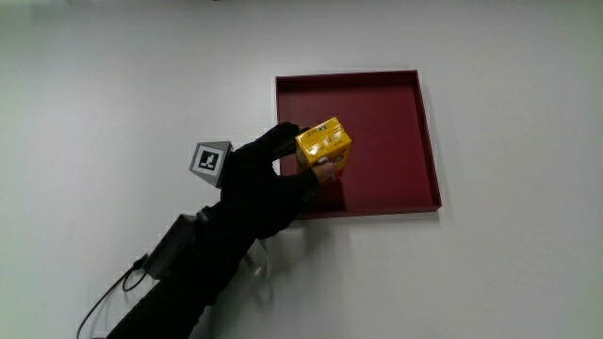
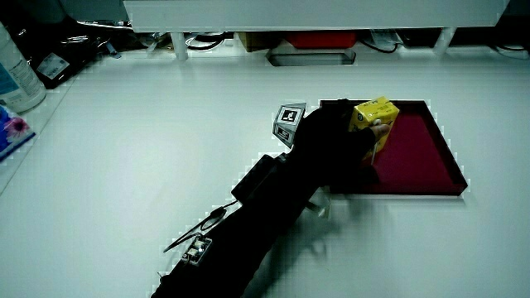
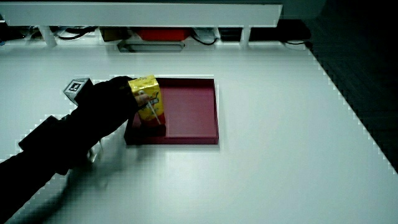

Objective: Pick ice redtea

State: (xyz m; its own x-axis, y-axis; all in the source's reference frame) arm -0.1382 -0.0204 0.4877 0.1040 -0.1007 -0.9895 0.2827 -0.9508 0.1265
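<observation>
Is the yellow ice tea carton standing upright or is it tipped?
Upright: the yellow carton stands tall over the red tray in a side view, with the hand gripping it.

hand (image 3: 109, 102) grips upright yellow ice redtea carton (image 3: 147, 99) standing in dark red tray (image 3: 193, 112) on white table (image 3: 280, 162).
</observation>
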